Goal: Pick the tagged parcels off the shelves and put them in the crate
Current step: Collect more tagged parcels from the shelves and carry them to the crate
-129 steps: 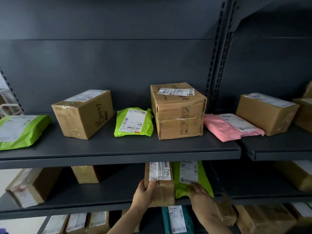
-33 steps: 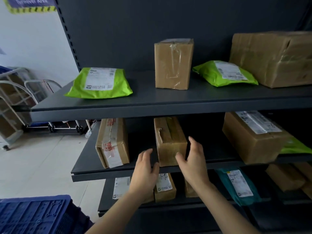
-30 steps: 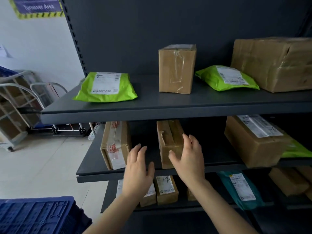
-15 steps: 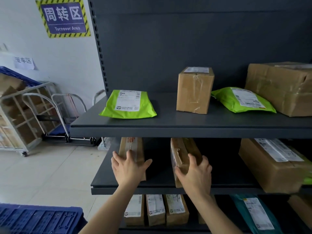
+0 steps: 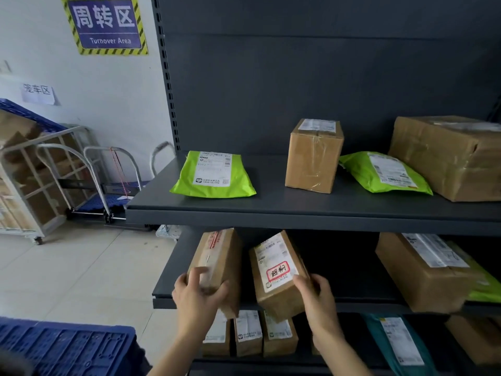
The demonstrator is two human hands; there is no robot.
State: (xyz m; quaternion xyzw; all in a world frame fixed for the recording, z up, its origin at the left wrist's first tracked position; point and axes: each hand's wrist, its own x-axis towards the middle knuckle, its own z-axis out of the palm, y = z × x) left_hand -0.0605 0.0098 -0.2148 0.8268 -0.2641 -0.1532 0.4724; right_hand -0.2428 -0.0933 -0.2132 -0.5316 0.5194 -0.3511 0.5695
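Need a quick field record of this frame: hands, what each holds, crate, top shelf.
left hand: left hand grips taped brown box at its near end
right hand: right hand grips red-stamped box, tilted
location: both boxes at the middle shelf, near ends overhanging its front edge
crate: blue crate at lower left, apart from both boxes
top shelf: top shelf carries left green mailer, small upright box, right green mailer, large box; no hand on any

Striped "Turnover Area" sign (image 5: 104, 24) on the white wall (image 5: 108, 109); below it stand a wire cage (image 5: 25, 185) and platform trolleys (image 5: 108, 203).
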